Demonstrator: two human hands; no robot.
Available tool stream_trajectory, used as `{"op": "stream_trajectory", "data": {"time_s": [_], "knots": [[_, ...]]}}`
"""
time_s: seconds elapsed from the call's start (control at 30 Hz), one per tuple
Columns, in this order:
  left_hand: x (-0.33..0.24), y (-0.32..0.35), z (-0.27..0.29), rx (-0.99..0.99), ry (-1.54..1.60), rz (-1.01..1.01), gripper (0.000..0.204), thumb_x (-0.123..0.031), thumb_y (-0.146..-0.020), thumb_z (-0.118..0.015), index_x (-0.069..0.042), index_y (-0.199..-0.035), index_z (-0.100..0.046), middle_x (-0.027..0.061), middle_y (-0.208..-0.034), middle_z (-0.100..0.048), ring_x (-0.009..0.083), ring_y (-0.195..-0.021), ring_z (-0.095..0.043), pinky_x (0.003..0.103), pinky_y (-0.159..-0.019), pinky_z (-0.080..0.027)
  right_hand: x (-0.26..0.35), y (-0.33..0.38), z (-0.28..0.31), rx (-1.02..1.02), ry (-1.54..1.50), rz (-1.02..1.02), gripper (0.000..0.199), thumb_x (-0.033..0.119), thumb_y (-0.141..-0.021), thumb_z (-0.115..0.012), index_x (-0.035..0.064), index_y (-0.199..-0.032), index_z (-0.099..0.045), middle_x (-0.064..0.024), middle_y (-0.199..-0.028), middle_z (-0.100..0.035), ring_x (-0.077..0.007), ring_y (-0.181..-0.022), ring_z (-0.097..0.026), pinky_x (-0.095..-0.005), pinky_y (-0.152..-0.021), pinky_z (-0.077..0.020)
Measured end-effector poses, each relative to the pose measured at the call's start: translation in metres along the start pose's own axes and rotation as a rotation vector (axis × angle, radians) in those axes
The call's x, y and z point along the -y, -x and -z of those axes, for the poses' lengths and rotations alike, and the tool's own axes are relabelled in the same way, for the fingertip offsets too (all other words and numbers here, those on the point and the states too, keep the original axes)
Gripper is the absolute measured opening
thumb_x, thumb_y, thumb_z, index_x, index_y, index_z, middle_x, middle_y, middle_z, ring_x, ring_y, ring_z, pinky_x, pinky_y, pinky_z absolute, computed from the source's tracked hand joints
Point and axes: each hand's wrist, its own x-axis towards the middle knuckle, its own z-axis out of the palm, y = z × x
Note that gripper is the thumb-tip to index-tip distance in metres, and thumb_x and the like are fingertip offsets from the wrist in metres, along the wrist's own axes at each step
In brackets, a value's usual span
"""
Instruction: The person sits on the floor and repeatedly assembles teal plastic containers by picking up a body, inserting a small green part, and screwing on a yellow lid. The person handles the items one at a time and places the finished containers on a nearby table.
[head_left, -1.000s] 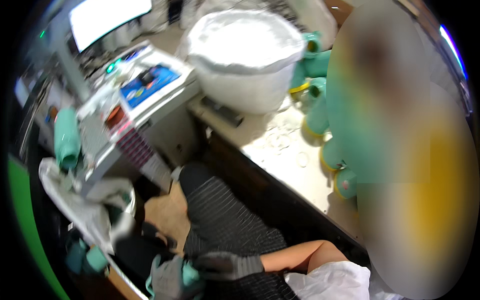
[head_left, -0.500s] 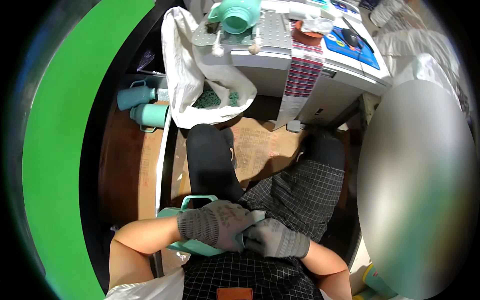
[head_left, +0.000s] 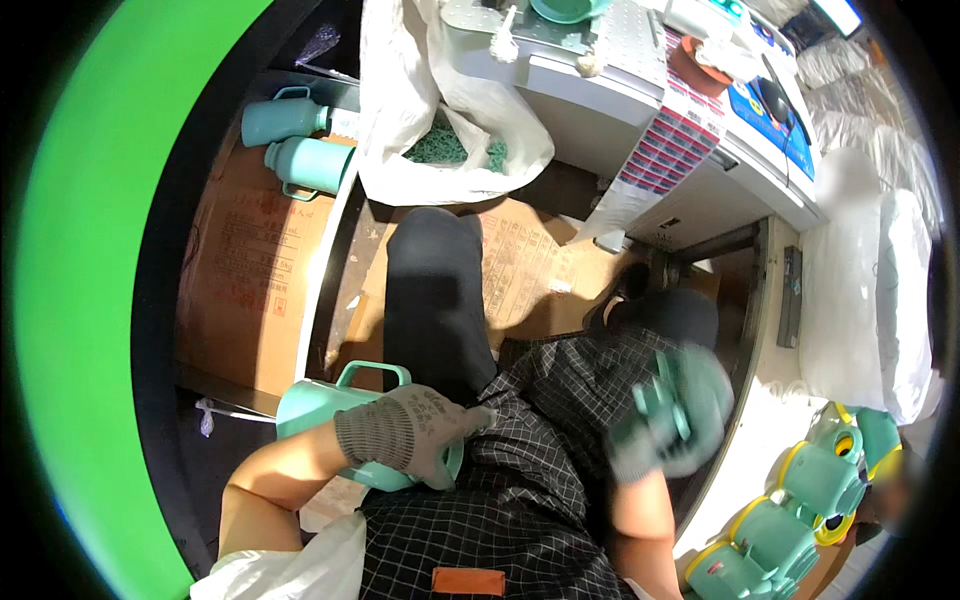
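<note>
Across my lap at the left lies a mint-green jug body (head_left: 305,408) with a loop handle on its upper side. My left hand (head_left: 420,432), in a grey knit glove, grips it around its right end, the thumb side toward my apron. Over my right thigh is my right hand (head_left: 700,415), also gloved and smeared by motion. It holds a small mint-green plastic piece (head_left: 660,400), whose exact shape is too blurred to make out.
Two mint-green jugs (head_left: 312,164) lie in a bin at the far left. A white sack (head_left: 390,160) of green bits leans by the white cabinet (head_left: 580,115). A label strip (head_left: 655,155) hangs down its front. Several yellow-rimmed jugs (head_left: 775,535) stand at the lower right.
My right hand has left the jug and swung right with a mint-green piece in it. My left hand stays on the jug. The view has shifted, uncovering the jugs at right.
</note>
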Motion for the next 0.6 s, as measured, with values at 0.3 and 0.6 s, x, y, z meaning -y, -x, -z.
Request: {"op": "stream_trajectory", "data": {"time_s": [0.3, 0.6], "knots": [[0.016, 0.051, 0.018, -0.346, 0.096, 0.001, 0.089, -0.052, -0.070, -0.087, -0.012, -0.144, -0.058, 0.0170, -0.129, -0.069, 0.0312, -0.116, -0.068, 0.045, -0.103, -0.052, -0.037, -0.091, -0.136, 0.017, -0.377, -0.161, 0.069, 0.023, -0.090, -0.077, -0.0039, -0.145, -0.045, -0.0274, -0.142, -0.050, -0.0404, -0.127, -0.056, -0.0482, -0.107, -0.0480], [-0.078, 0.025, 0.052, -1.276, 0.409, -0.433, 0.039, -0.029, -0.085, -0.067, -0.004, -0.114, -0.064, 0.0128, -0.108, -0.069, 0.0273, -0.098, -0.068, 0.041, -0.091, -0.056, -0.067, 0.063, 0.067, -0.240, 0.041, -0.306, 0.007, 0.004, -0.090, -0.070, 0.0020, -0.096, -0.073, -0.0137, -0.102, -0.074, -0.0273, -0.094, -0.072, -0.0368, -0.084, -0.0575]]}}
